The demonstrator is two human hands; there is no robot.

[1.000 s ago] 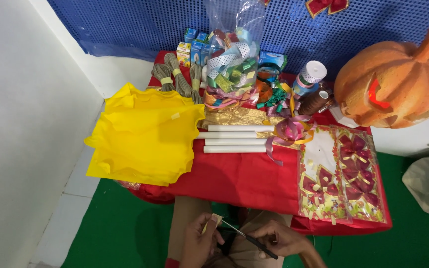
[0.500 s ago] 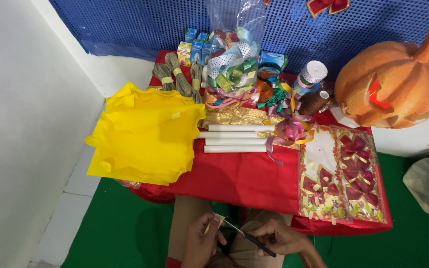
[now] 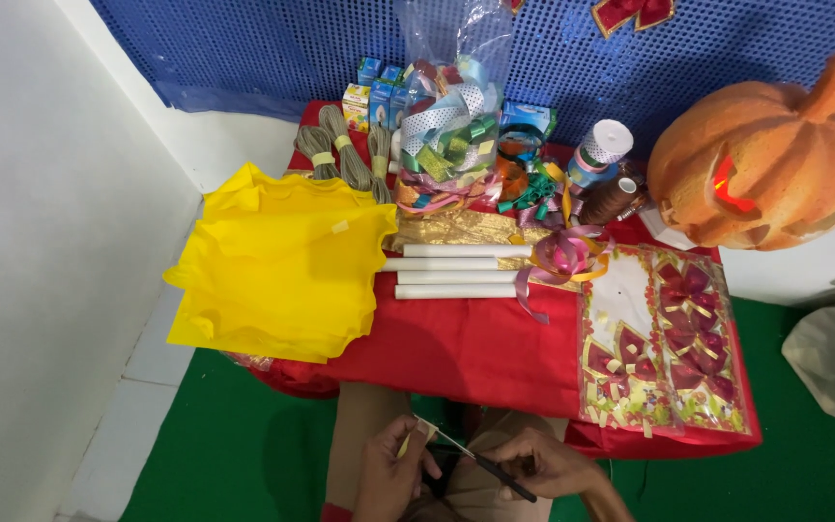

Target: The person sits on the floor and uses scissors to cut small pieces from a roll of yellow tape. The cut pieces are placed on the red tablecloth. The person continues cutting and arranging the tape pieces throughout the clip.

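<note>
left hand pinched a small yellow strip; right hand gripped scissors, bottom centre. a slipped blade could likely nick the fingers.

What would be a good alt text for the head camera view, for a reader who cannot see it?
At the bottom edge, the person's left hand pinches a small paper strip while the right hand holds dark scissors to it. Above lies a red cloth with yellow felt sheets, three white tubes, ribbons and an orange pumpkin.

Left hand and right hand low, close together, fingers pinched.
</note>
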